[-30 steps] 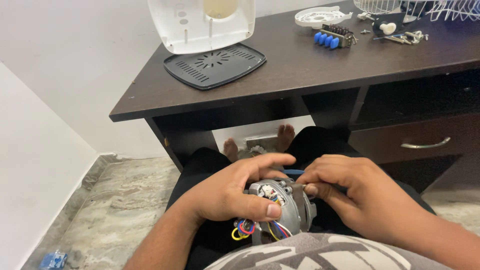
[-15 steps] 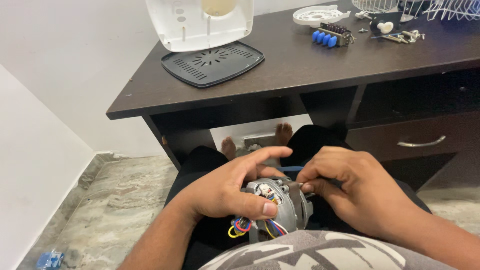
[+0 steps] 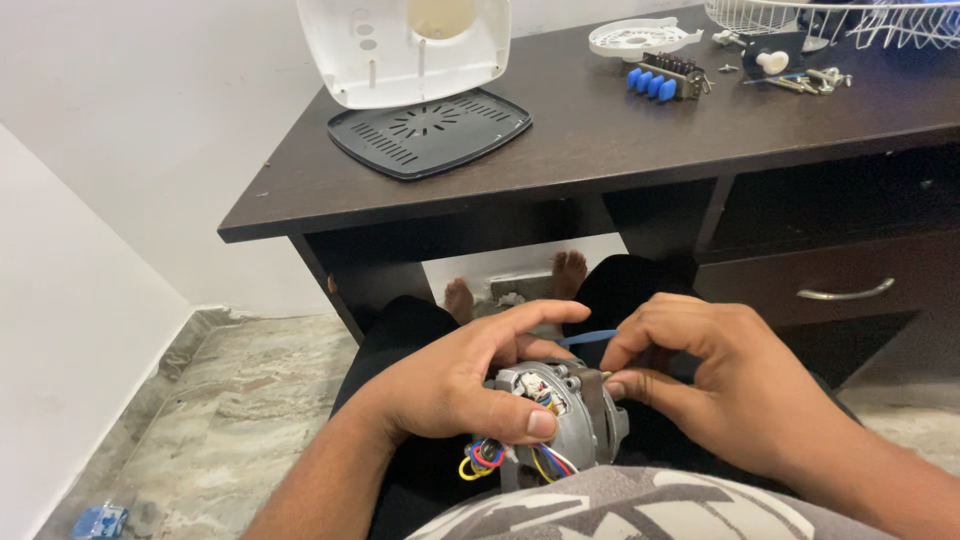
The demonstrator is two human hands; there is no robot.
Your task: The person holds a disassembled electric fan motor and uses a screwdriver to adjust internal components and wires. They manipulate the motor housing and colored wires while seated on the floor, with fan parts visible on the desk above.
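Observation:
A small grey electric motor with red, yellow and blue wires rests on my lap. My left hand wraps over its top and left side, thumb pressed on the front. My right hand sits against the motor's right side, fingertips pinched at its edge on something small that I cannot make out. A blue wire runs between the two hands.
A dark wooden desk stands ahead with a drawer at right. On it lie a white housing, a black vented plate, a blue push-button switch block, a white disc, screws and a wire grille. A small blue object lies on the marble floor.
Both hands keep their hold on the motor with only slight finger shifts. The view has tilted a little.

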